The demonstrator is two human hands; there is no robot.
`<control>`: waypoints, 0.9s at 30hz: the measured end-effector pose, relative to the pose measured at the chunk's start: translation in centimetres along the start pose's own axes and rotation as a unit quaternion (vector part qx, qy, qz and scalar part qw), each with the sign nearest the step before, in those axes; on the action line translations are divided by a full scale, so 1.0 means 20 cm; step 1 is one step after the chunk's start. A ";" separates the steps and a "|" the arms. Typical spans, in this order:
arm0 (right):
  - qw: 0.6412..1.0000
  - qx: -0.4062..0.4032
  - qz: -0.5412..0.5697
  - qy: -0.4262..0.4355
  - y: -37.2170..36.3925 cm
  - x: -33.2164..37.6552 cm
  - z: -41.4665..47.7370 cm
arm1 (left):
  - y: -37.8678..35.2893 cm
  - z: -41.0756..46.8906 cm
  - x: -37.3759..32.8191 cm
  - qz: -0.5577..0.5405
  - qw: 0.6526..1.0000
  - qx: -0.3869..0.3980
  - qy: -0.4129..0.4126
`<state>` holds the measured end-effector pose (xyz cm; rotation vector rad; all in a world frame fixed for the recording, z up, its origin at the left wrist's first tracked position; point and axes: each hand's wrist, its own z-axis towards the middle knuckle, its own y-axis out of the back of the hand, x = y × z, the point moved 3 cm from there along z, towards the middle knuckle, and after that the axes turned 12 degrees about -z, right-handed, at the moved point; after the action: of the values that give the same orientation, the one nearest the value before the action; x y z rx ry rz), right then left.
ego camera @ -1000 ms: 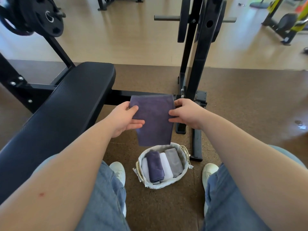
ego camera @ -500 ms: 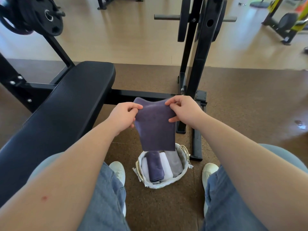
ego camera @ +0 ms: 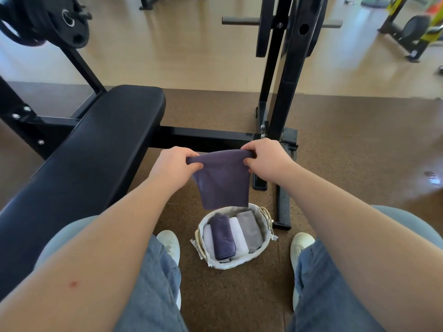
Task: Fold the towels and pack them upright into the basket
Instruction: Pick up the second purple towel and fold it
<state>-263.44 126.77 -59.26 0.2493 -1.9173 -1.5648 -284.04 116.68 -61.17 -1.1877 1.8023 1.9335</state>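
Since a second ago both hands have shifted from the side edges of the purple towel (ego camera: 221, 180) to its top edge, which now rolls over between them. At ten o'clock the black padded bench (ego camera: 84, 168) runs diagonally, and the upright rack frame (ego camera: 285, 92) stands at twelve over the brown floor (ego camera: 347, 152). Centre frame, the left hand (ego camera: 173, 164) pinches the towel's top left corner and the right hand (ego camera: 266, 156) pinches the top right; the cloth hangs between them, above the basket (ego camera: 265, 221). That lined basket sits on the floor at six o'clock between two white shoes, holding folded towels side by side: pale, dark purple (ego camera: 223, 238), white, grey (ego camera: 250, 232).
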 end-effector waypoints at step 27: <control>0.925 0.009 0.367 -0.093 0.01 -0.02 0.00 | 0.00 0.00 -0.06 -0.409 0.910 0.035 0.055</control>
<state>-263.10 127.04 -59.32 -0.5767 -1.8458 -1.0787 -283.28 117.03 -60.38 -1.6875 1.0961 1.3117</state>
